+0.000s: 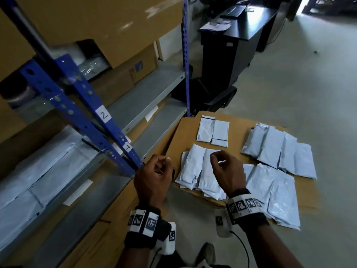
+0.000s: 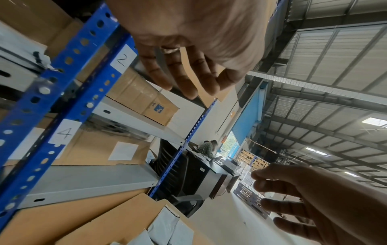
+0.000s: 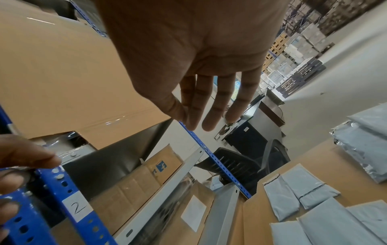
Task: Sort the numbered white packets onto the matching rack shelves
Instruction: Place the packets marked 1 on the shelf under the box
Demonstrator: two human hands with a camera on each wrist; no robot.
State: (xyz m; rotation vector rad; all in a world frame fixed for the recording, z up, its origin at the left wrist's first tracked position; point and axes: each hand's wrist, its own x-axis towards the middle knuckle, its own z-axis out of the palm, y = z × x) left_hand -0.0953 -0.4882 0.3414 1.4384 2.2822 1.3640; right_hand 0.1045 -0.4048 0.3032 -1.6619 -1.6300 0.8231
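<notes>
**Q:** Which step is in hand, and where are the packets?

**A:** A pause between picks is judged. Both hands are held above the cardboard sheet (image 1: 237, 130) on the floor, and nothing is held. The left hand (image 1: 152, 178) is loosely curled and empty, near the blue rack upright (image 1: 77, 105). The right hand (image 1: 226, 171) is relaxed, its grip undone, fingers hanging over the nearest stack of white packets (image 1: 195, 169). More packets are laid in groups: a pair further off (image 1: 212, 132), a row to the right (image 1: 278, 147), and a large stack nearest the person (image 1: 276, 194). No printed numbers can be read on them.

**Q:** What is called for next?

**A:** A packet must be pinched off a stack, its number read, and the shelf matched. Paper labels marked 2 (image 1: 104, 114) and 4 (image 1: 127, 147) are seen on the upright. The grey shelves (image 1: 139, 93) lie to the left, with packets already laid on a lower one (image 1: 48, 161).

**Q:** What edges and room are there?

**A:** The upright's perforated edge is just beside the left hand and should be cleared. Open floor (image 1: 299, 84) is seen to the right; a black desk (image 1: 241, 35) stands well apart
</notes>
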